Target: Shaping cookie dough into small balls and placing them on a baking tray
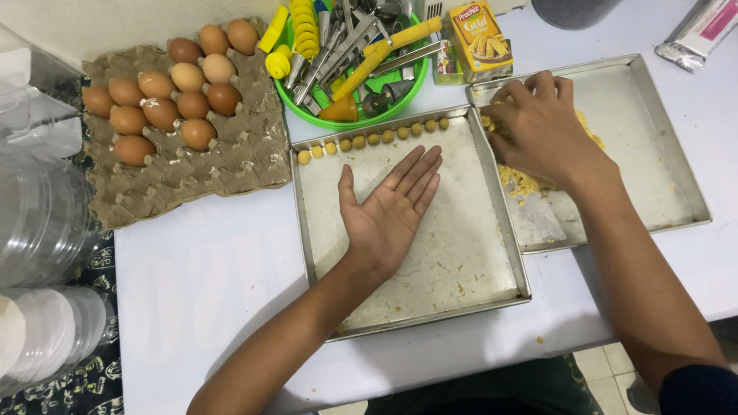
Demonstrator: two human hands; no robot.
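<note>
The left hand (388, 207) lies palm up and flat, fingers spread wide and holding nothing, over the middle of a square metal tray (461, 261). Its fingers point away from the person and slightly toward the right hand. Just beyond the fingertips, a row of small yellow dough balls (373, 139) runs along the tray's far rim; the row's long axis goes crosswise to the fingers, rising a little toward the right-hand end.

The right hand (538, 127) is palm down with fingers curled, pressing into a heap of crumbly yellow dough (516, 180) in the near corner of a second metal tray (661, 154). Whether it pinches a piece cannot be told, since the fingertips are hidden. This tray sits edge to edge with the first, its long axis running away to the right of the hand.

Beyond the left hand stands a green bowl (361, 115) crammed with metal and yellow utensils, their handles pointing many ways. Farther to the left of that hand, a cardboard egg tray (231, 161) holds brown eggs (165, 88). A yellow box (479, 32) stands just beyond the right hand. All rest on a white bench (207, 284).
</note>
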